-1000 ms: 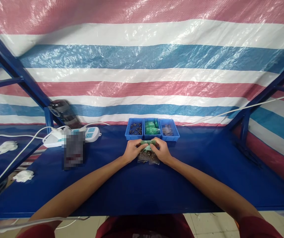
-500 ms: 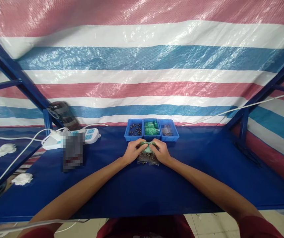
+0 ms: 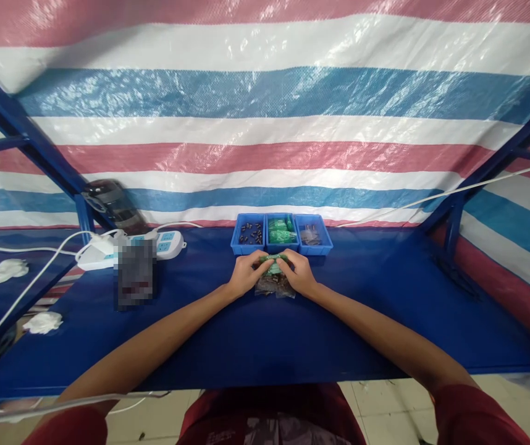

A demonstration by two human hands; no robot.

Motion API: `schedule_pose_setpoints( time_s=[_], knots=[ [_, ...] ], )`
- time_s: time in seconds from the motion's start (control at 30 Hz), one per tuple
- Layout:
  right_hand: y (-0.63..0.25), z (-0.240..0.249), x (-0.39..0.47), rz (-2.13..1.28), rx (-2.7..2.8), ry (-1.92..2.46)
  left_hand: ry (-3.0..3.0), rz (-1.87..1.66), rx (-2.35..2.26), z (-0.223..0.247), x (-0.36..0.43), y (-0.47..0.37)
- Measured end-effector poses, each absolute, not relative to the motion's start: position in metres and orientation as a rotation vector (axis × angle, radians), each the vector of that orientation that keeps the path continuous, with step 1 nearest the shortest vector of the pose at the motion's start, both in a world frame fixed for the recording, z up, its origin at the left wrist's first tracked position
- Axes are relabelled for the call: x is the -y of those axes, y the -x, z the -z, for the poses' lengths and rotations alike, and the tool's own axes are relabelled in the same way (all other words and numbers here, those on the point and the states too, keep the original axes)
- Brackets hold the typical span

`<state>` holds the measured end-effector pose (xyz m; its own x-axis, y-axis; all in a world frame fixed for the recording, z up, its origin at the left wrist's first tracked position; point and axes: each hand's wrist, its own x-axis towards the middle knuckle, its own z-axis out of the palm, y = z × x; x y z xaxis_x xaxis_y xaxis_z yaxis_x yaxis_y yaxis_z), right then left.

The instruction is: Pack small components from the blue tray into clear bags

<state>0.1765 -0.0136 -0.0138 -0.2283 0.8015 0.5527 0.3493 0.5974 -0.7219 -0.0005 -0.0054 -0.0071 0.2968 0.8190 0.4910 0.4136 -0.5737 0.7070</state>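
The left hand [image 3: 244, 275] and right hand [image 3: 301, 275] pinch a green plastic packet [image 3: 275, 258] between bent fingers [image 3: 264, 266]; uneven pulling could tear it beside the clear bags [image 3: 274, 286].

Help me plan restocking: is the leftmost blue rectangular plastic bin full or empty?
Partly filled: small dark pieces lie scattered in that bin, blue floor showing between them.

L grip [image 3: 246, 274], R grip [image 3: 300, 274] pinching, near tog.; 2 arms [image 3: 175, 324] fwd.

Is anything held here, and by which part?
A green item, held at opposite ends: the left hand pinches its left end, the right hand its right.
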Motion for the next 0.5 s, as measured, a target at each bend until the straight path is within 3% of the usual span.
schedule_pose_setpoints(
  time_s=[0.5],
  knots=[
    [-0.1764,0.0131,0.0156,-0.556,1.850,0.915,-2.221,-1.257,-1.154,0.0093,0.0070,0.0022]
  ],
)
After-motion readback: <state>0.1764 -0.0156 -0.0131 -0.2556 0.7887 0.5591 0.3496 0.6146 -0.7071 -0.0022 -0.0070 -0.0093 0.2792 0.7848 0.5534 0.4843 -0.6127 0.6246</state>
